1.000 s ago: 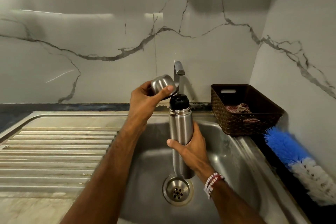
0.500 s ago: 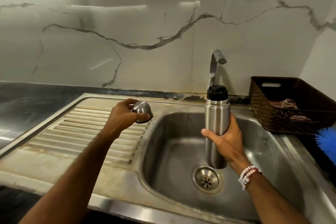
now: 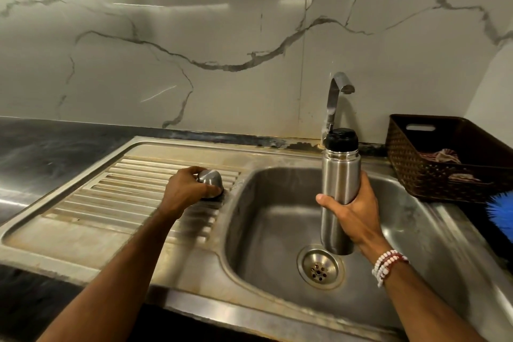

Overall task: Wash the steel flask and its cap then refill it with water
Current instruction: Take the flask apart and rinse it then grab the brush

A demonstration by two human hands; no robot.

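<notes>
Head view: your right grip (image 3: 352, 208) wraps the flask (image 3: 340, 172) mid-body, upright over the sink (image 3: 263, 230), black stopper (image 3: 341, 137) on. Your left grip (image 3: 191, 189) curls over the cap (image 3: 209, 178) on the drainboard (image 3: 125, 183), left. Both look like rigid polished steel, likely slick once wet; the flask's waist seems the safest hold.

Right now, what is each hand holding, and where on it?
The left hand grips the cap by its rounded side, on the draining board; the right hand holds the flask around its middle.

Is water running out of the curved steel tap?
No, no stream falls from the spout of the curved steel tap toward the steel sink basin below.
</notes>
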